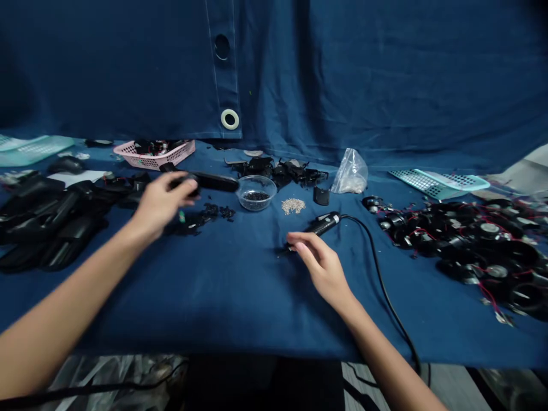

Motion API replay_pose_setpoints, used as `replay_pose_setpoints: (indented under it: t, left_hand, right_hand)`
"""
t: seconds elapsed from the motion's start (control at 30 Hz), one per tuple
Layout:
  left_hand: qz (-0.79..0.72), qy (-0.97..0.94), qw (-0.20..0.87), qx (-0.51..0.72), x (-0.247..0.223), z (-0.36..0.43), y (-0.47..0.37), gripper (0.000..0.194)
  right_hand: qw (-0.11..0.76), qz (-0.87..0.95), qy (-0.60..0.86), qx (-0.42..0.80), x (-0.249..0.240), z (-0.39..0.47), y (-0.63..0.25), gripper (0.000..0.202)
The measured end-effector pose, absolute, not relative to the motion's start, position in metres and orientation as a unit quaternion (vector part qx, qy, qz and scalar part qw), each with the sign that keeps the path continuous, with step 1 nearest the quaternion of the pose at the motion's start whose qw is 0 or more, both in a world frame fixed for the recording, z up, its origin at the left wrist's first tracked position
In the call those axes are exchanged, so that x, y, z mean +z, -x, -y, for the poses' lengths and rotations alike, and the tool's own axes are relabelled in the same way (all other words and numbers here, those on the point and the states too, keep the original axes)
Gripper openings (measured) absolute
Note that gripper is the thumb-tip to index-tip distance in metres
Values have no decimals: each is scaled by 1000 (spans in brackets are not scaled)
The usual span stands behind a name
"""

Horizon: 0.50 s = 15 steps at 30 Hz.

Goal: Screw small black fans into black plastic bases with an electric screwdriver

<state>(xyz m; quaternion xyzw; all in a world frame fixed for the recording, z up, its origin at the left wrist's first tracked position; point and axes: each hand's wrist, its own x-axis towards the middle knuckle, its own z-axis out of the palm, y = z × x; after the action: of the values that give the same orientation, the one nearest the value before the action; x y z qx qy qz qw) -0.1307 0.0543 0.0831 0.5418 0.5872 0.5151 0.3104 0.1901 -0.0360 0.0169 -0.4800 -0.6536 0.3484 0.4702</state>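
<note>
**Left hand (160, 202) gripping a black plastic piece (214, 181), right hand (323, 271) at a corded tool (324, 224)**

A blue curtain (377, 85) hangs behind a table (240, 297) covered in blue cloth. At the right lies a broad pile of round black parts (483, 234) with red wires; at the left, a pile of black shells (51, 222). A pink basket (184, 153) of parts stands at the back left, and a turquoise tray (466, 181) at the back right.

The left hand's fingers are clamped on the black plastic piece, which points right toward the clear bowl. The right hand is in front of the corded tool's narrow end, thumb and forefinger close together; I cannot tell whether they touch it. The tool lies slanted, its cord (377, 257) curving down the table's right side.

Behind it stands a clear bag (351, 171). The clear bowl (269, 188) holds tiny black bits (257, 196). Between bowl and bag sits a little heap of metal bits (293, 206).
</note>
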Motion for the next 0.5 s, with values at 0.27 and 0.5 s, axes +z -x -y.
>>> replay_pose_setpoints:
  t: [0.27, 0.5]
  left_hand:
    - [-769, -419, 35, 481, 124, -249, 267, 71]
    - [-781, -417, 34, 464, 90, -350, 309, 81]
  right_hand:
    - [440, 676, 534, 255, 6, 28, -205, 23]
    - [422, 686, 577, 135, 2, 16, -218, 21]
